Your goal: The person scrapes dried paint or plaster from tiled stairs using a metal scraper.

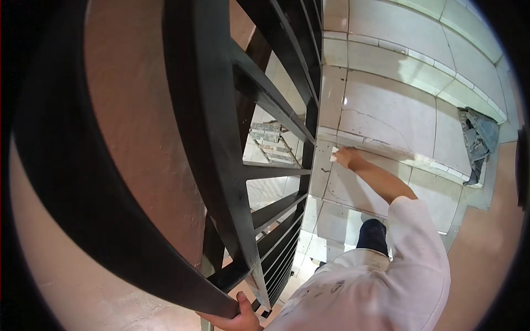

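At the bottom of the view my left hand (240, 317) is wrapped round the dark handrail (182, 278), its thumb on top. My right arm reaches down to the tiled stairs, where my right hand (346, 157) is closed with a small white piece (334, 154) at its fingertips. What that piece is made of cannot be made out. The hand is low over a pale tiled step (359, 182), close to the front edge of the step above. Dark specks and thin lines mark the tiles around it.
Dark metal balusters (276, 110) run along the left side of the stairs. Through their gaps a wooden stepladder (270, 140) shows on the floor below. A crumpled grey-blue cloth or sheet (480, 140) lies at the right end of a step. More tiled steps (397, 27) rise beyond.
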Demonstrator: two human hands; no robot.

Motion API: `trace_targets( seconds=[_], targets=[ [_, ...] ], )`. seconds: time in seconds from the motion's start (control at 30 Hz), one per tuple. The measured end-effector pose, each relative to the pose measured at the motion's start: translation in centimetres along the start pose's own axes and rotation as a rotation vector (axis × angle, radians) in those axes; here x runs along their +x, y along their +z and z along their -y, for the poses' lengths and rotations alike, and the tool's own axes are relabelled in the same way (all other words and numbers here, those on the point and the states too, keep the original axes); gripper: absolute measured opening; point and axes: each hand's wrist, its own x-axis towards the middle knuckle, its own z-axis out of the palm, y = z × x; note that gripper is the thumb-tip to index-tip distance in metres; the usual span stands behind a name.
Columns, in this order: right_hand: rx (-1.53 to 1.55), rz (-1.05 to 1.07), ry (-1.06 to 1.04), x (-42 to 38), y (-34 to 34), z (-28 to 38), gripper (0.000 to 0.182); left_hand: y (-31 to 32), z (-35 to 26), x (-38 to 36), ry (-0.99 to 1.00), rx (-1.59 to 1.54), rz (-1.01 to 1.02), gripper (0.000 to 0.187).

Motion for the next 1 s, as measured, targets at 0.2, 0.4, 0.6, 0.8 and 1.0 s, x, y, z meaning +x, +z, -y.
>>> trace_targets(
  seconds=[0.2, 0.4, 0.6, 0.8, 1.0],
  targets=[
    [0.108, -0.056, 0.05, 1.6, 0.5, 1.0, 0.028, -0.1, 0.4, 0.1, -0.011, 0.028, 0.066, 0.101],
    [-0.02, -0.099, 0.04, 2.8, 1.3, 1.6, 0.022, -0.4, 0.2, 0.2, 0.067, 0.089, 0.017, 0.104],
    [0.065, -0.2, 0.017, 2.7, 1.2, 2.8, 0.021, -0.6, 1.3, -0.4, 0.009, 0.009, 0.007, 0.11],
    [0.009, -0.065, 0.045, 2.8, 2.0, 2.7, 0.021, -0.6, 0.8, -0.3, -0.067, -0.075, 0.033, 0.103],
    [0.097, -0.153, 0.1, 2.5, 3.0, 4.8, 0.021, -1.2, 1.6, -0.4, -0.028, -0.037, 0.065, 0.102]
  ],
)
